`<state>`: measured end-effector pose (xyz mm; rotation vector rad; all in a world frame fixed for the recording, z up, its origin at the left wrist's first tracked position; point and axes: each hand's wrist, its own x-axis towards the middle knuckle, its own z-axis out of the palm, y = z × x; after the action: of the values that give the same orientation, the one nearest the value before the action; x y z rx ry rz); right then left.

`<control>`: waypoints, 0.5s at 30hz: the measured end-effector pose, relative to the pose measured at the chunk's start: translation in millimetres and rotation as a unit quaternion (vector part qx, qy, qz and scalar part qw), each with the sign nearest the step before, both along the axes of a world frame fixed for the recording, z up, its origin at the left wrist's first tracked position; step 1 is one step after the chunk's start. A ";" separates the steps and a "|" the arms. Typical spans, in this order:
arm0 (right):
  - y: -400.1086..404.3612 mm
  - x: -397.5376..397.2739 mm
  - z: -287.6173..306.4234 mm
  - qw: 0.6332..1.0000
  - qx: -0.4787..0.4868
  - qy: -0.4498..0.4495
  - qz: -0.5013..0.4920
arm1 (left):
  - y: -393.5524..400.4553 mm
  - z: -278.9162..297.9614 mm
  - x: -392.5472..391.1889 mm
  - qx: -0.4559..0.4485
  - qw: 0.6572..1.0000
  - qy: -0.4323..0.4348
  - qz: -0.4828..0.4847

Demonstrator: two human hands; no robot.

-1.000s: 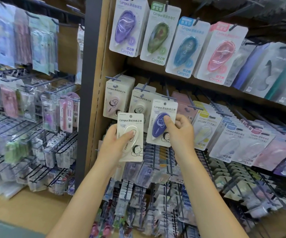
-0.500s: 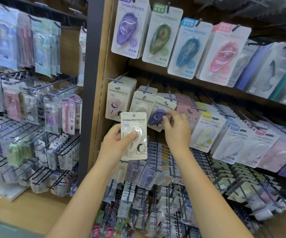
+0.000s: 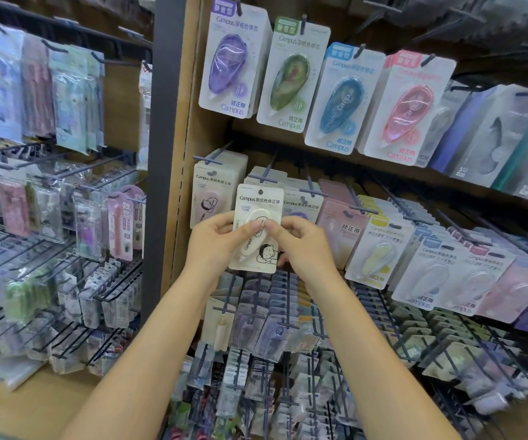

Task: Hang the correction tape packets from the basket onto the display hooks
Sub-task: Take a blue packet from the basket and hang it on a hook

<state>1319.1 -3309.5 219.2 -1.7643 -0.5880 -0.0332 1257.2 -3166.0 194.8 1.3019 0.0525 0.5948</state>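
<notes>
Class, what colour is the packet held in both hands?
Cream packet, head view.

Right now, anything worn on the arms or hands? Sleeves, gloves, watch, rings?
Nothing visible. The left hand and right hand are bare, with no gloves, rings or watch in sight. Both forearms are uncovered down to the frame's lower edge, no sleeves showing.

- A dark metal post stands upright between two display sections.
- Left of the post, wire racks hold small clear-wrapped stationery packs, blurred.
- A pink pen pack hangs just left of the post.
- A wooden side panel adjoins the post.
</notes>
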 end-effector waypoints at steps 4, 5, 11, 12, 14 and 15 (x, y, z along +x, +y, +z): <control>6.2 2.9 0.6 1.000 0.004 0.011 -0.008 | 3.6 0.2 3.2 -0.012 1.000 0.000 -0.005; 6.3 2.4 0.2 1.000 0.011 0.015 -0.007 | 4.7 0.0 3.8 -0.010 1.000 0.002 -0.007; 8.0 -0.5 -0.9 0.998 0.049 0.015 -0.023 | 5.3 3.2 5.4 -0.017 1.000 0.003 -0.023; 7.7 -0.5 -1.4 0.998 0.052 0.016 -0.024 | 4.9 3.7 6.1 -0.008 1.000 0.005 -0.019; 6.4 -0.9 -1.3 0.998 0.052 0.017 -0.032 | 4.5 4.2 7.9 0.011 1.000 0.011 -0.009; 6.4 -0.6 -0.9 0.998 0.050 0.015 -0.036 | 5.0 3.8 9.4 0.015 1.000 0.013 -0.005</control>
<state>1318.6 -3303.1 218.3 -1.6862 -0.4928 -0.0856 1266.6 -3161.0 198.7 1.3388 0.0593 0.5724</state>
